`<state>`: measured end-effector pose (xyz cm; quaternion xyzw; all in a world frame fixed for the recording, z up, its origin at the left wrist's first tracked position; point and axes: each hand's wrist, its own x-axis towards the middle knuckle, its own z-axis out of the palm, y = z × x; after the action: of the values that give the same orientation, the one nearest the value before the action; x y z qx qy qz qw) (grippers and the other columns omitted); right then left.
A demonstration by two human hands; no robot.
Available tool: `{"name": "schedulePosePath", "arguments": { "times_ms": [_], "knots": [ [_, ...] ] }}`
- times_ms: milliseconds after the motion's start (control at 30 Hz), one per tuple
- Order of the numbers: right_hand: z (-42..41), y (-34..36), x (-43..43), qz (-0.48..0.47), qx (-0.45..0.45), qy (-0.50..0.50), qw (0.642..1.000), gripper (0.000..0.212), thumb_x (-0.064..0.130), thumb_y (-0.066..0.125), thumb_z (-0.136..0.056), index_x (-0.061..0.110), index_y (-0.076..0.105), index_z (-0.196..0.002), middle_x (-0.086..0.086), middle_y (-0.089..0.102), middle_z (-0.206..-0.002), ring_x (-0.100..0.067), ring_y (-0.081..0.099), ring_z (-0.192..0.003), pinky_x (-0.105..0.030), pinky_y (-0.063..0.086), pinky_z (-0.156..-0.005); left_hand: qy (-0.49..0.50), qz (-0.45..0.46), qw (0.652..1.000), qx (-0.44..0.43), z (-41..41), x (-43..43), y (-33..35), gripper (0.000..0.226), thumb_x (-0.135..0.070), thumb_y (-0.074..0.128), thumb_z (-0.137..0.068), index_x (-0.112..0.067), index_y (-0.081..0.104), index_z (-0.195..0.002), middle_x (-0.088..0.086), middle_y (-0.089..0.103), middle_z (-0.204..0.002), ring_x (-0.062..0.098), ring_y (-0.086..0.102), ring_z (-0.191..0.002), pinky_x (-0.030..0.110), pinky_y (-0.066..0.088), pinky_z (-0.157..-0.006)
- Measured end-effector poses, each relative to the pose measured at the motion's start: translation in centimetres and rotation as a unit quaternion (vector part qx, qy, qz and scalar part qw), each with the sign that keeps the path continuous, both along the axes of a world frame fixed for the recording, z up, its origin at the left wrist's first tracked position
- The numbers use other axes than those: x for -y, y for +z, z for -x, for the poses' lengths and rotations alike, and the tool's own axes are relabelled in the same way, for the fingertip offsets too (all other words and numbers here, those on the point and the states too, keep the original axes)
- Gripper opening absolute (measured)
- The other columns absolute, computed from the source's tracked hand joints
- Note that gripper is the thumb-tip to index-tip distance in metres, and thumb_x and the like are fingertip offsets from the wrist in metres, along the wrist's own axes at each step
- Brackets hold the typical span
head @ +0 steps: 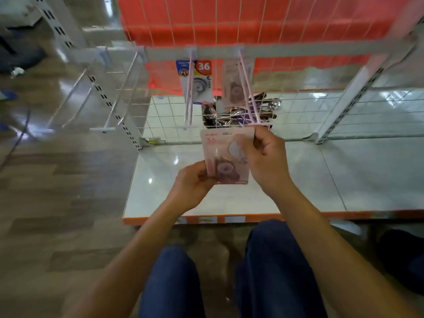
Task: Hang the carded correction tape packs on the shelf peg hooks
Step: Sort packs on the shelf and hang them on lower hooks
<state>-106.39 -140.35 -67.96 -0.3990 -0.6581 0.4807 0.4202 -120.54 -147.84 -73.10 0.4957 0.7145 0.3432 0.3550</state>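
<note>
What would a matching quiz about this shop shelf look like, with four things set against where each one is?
Things:
1. nearest pink pack
2. blue pack
3. wire basket
4. right hand

Places or states:
A. hanging on the left peg hook
B. beneath the hanging packs, full of dark items
C. pinching a card's top right corner
D. gripped at two corners, not yet hung

Pairs: 1-D, 2-A, 3-B, 4-C.

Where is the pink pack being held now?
The pink pack sits centre of head view, gripped by left hand and right hand, below the tip of the right peg hook.
</note>
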Motion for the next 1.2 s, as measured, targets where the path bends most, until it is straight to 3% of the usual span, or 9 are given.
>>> {"name": "schedulePosePath", "arguments": {
  "times_ms": [100,233,333,567,733,900,1033,1200],
  "knots": [
    [-0.4,-2.1,-0.6,-0.044,-0.034,-0.002,0.998,0.022,0.009,0.058,-0.092,0.029,0.062,-0.084,0.012,0.064,-0.081,-0.004,0.062,-0.078,-0.031,0.056,-0.069,-0.008,-0.030,0.999,-0.022,-0.2,-1.1,-2.2,0.022,-0.014,0.068,-0.088,-0.033,0.065,-0.099,-0.022,0.066,-0.090,-0.013,0.062,-0.079,0.002,0.047,-0.071],
    [-0.7,-4.6,-1.9,-0.045,-0.092,-0.016,0.995,0.017,0.011,0.057,-0.091,0.024,0.063,-0.083,0.010,0.064,-0.074,-0.008,0.060,-0.071,-0.033,0.052,-0.066,-0.012,-0.077,0.996,-0.035,-0.2,-2.3,-4.9,0.024,-0.011,0.069,-0.085,-0.022,0.069,-0.107,-0.011,0.073,-0.100,0.006,0.068,-0.092,0.032,0.056,-0.088],
    [-0.9,-5.5,-2.8,-0.031,-0.117,-0.035,0.992,0.018,0.008,0.056,-0.093,0.021,0.062,-0.082,0.007,0.064,-0.076,-0.007,0.060,-0.072,-0.029,0.051,-0.068,-0.024,-0.106,0.994,-0.030,-0.6,-2.9,-5.9,0.031,-0.008,0.066,-0.083,-0.028,0.068,-0.106,-0.009,0.074,-0.099,0.008,0.069,-0.094,0.040,0.055,-0.090],
    [-1.8,-5.6,-4.5,-0.048,-0.136,-0.061,0.988,0.013,0.012,0.054,-0.094,0.018,0.060,-0.085,0.002,0.066,-0.088,-0.014,0.065,-0.087,-0.021,0.051,-0.066,-0.050,-0.136,0.988,-0.044,-2.3,-4.1,-5.6,0.031,-0.008,0.065,-0.087,-0.022,0.064,-0.115,-0.009,0.072,-0.103,0.007,0.068,-0.096,0.034,0.056,-0.090],
    [-1.5,-5.7,-5.8,-0.049,-0.139,-0.058,0.987,0.015,0.009,0.054,-0.095,0.019,0.060,-0.085,0.005,0.065,-0.086,-0.010,0.064,-0.084,-0.018,0.050,-0.066,-0.039,-0.129,0.990,-0.047,-2.4,-5.3,-5.9,0.030,-0.011,0.064,-0.088,-0.018,0.063,-0.117,-0.002,0.072,-0.108,0.014,0.069,-0.098,0.040,0.056,-0.090],
    [-1.3,-6.3,-6.8,-0.067,-0.153,-0.039,0.985,0.013,0.011,0.054,-0.092,0.021,0.061,-0.087,0.007,0.065,-0.084,-0.005,0.064,-0.083,-0.020,0.050,-0.068,-0.018,-0.126,0.990,-0.053,-2.0,-6.6,-6.2,0.031,-0.010,0.063,-0.089,-0.016,0.064,-0.120,-0.002,0.072,-0.109,0.015,0.068,-0.098,0.038,0.055,-0.091],
    [-1.4,-7.4,-7.3,-0.078,-0.144,-0.027,0.986,0.010,0.021,0.054,-0.088,0.024,0.062,-0.092,0.001,0.067,-0.093,-0.017,0.065,-0.094,-0.030,0.056,-0.077,-0.016,-0.130,0.990,-0.050,-2.0,-6.9,-7.0,0.030,-0.012,0.063,-0.090,-0.020,0.065,-0.119,-0.006,0.072,-0.106,0.011,0.068,-0.096,0.032,0.055,-0.091],
    [-0.4,-8.0,-9.7,-0.094,-0.117,-0.058,0.987,0.013,0.020,0.057,-0.090,0.027,0.061,-0.079,0.014,0.063,-0.075,-0.005,0.060,-0.075,-0.028,0.052,-0.070,-0.018,-0.133,0.989,-0.064,-1.2,-8.7,-7.5,0.026,-0.014,0.063,-0.090,-0.018,0.066,-0.115,-0.002,0.073,-0.103,0.018,0.069,-0.094,0.036,0.056,-0.088]
  ]
}}
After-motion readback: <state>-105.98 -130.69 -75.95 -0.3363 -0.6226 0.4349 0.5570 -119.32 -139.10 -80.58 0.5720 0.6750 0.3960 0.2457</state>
